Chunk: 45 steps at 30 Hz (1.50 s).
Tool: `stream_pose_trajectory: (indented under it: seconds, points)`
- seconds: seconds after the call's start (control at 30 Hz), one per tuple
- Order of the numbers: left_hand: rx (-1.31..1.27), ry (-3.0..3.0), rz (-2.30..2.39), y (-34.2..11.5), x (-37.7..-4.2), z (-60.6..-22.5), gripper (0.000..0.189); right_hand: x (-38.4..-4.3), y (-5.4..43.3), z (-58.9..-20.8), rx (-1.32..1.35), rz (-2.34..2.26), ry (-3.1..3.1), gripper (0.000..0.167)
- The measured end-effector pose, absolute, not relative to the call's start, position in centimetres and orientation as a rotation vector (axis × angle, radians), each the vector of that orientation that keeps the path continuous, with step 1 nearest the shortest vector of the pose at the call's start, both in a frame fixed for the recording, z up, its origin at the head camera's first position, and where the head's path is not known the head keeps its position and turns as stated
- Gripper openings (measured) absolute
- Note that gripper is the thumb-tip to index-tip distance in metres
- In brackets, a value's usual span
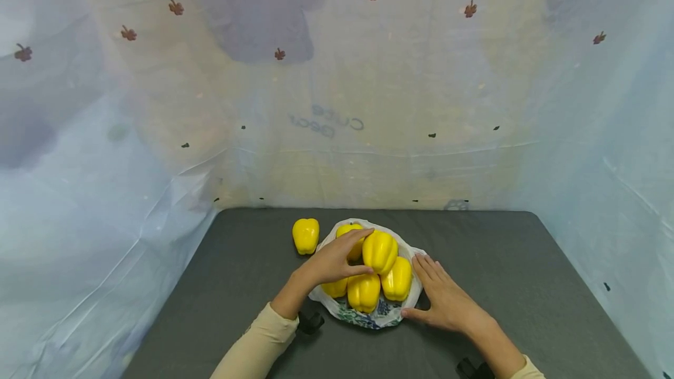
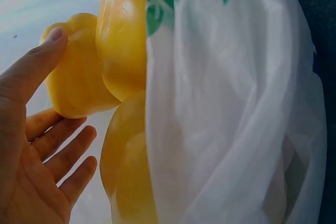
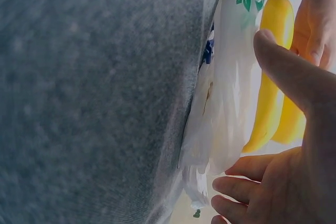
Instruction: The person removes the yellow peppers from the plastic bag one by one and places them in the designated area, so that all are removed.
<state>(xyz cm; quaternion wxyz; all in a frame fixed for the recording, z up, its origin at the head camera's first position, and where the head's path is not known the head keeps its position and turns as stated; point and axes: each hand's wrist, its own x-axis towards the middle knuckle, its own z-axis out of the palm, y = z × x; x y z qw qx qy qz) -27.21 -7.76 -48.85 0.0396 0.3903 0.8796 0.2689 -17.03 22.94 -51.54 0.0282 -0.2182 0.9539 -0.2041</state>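
Observation:
In the head view, a white plastic bag [image 1: 363,319] with green leaf print lies open, holding several yellow bell peppers [image 1: 363,294]. My left hand [image 1: 333,261] reaches over the bag. It holds the topmost yellow bell pepper [image 1: 380,252], which sits against the others. The left wrist view shows the thumb on this pepper [image 2: 79,77] and the index finger at its other side, while the remaining fingers stand spread. My right hand [image 1: 447,300] rests with fairly straight fingers along the bag's right rim. In the right wrist view its thumb and fingers border the bag [image 3: 231,98].
One more yellow bell pepper [image 1: 306,235] stands on the dark grey table [image 1: 253,274], just outside the bag at its back left. A pale printed sheet [image 1: 337,86] hangs behind the table and along both sides.

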Motion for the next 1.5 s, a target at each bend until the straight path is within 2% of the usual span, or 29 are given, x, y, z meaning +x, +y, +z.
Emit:
stream_pose_trajectory:
  seconds: [0.53, 1.5]
  points:
    - [1.145, 2.707, 0.942, -9.7, -26.7, -48.0, 0.092, -17.0, 22.8, -51.5, -0.668, -0.641, 2.941, 0.122]
    - [0.918, 2.941, 0.938, -17.4, -26.9, -46.0, 0.092, -17.1, 22.5, -51.4, -0.663, -0.623, 2.938, 0.123]
